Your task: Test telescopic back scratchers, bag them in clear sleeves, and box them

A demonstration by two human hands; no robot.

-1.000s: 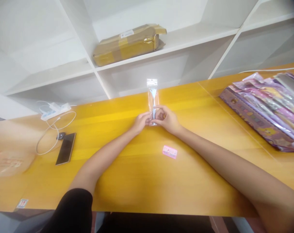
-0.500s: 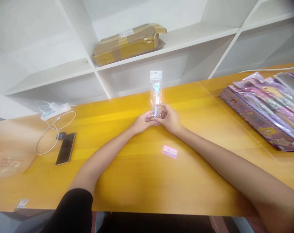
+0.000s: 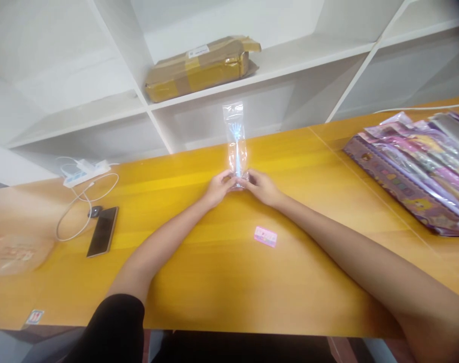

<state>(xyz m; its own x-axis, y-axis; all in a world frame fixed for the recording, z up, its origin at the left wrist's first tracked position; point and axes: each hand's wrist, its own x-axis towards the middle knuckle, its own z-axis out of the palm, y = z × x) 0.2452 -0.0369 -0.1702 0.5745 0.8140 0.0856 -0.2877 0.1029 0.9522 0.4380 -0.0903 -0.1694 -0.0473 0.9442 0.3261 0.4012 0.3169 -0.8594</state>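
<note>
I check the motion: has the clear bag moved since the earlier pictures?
Yes. The clear bag rose: its top now overlaps the white shelf edge, higher than before.

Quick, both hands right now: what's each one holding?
Left hand: closed on the lower end of the clear plastic sleeve.
Right hand: closed on the same end of the sleeve, from the other side.

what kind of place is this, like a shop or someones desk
Probably a small packing or stockroom bench rather than a shop floor. Both hands, left hand and right hand, hold a clear sleeve over a yellow table. A stack of wrapped packs lies nearby, and a taped parcel sits on white shelving.
</note>
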